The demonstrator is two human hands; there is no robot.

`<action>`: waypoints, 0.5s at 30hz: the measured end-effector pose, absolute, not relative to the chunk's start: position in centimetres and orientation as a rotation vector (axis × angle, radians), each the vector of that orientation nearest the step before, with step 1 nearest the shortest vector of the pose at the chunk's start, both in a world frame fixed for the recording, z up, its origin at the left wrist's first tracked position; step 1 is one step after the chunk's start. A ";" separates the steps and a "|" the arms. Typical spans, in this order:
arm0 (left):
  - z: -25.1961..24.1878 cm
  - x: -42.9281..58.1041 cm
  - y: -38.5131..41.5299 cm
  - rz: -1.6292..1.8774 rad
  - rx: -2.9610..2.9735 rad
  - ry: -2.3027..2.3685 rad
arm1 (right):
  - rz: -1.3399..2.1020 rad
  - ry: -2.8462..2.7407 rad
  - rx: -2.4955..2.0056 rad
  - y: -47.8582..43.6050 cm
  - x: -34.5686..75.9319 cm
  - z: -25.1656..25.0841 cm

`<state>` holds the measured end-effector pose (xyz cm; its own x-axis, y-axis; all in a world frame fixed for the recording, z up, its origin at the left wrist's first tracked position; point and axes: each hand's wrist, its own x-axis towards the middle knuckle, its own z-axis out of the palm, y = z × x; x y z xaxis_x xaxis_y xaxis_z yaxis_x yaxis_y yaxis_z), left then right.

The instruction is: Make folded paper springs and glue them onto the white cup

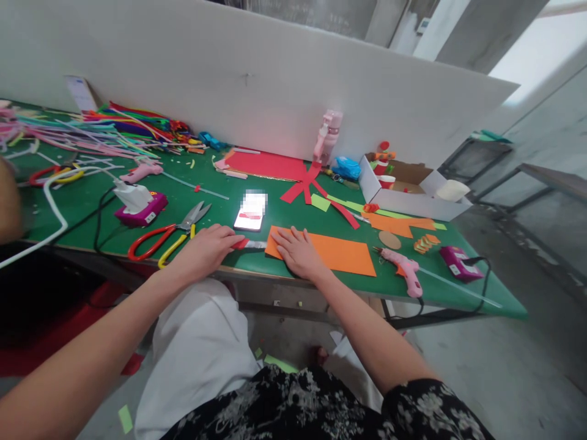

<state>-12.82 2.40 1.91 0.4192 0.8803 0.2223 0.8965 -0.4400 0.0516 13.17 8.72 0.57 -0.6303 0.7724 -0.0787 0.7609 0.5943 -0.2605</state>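
My left hand (208, 249) rests at the table's front edge, its fingers closed on the red end of a utility knife (255, 244). The knife's silver part points right, reaching the left edge of an orange sheet (348, 253). On that sheet my right hand (297, 249) lies flat with its fingers spread, pressing it to the table. A phone (250, 211) with a lit screen lies just beyond, between both hands. Left of my left hand are scissors (172, 235) with one red and one yellow handle, blades parted.
The green table (211, 183) holds a pink glue gun (403, 269) on the right and another glue gun (141, 171) on the left. Purple power blocks (142, 211) trail cords. Red strips (307, 183), a white box (413, 194) and pipe cleaners (132, 125) lie farther back.
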 end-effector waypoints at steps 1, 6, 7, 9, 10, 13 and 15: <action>2.1 -12.5 2.3 -0.333 -2.570 -1.601 | 0.422 -2.772 -1.330 8.7 13.2 0.6; 3.8 -10.5 1.2 -0.328 -2.471 -1.520 | 0.409 -2.776 -1.335 8.7 13.2 0.9; 4.1 -10.2 1.1 -0.313 -2.470 -1.508 | 0.410 -2.773 -1.334 8.7 13.2 0.9; 4.3 -10.1 1.1 -0.291 -2.491 -1.500 | 0.434 -2.756 -1.327 8.7 13.2 1.0; 4.3 -10.2 1.3 -0.291 -2.514 -1.504 | 0.460 -2.742 -1.321 8.8 13.3 1.0; 3.4 -11.3 2.1 -0.324 -2.619 -1.530 | 0.536 -2.695 -1.296 8.9 13.6 0.9; 2.6 -12.3 2.7 -0.354 -2.703 -1.546 | 0.546 -2.700 -1.273 9.0 13.7 0.8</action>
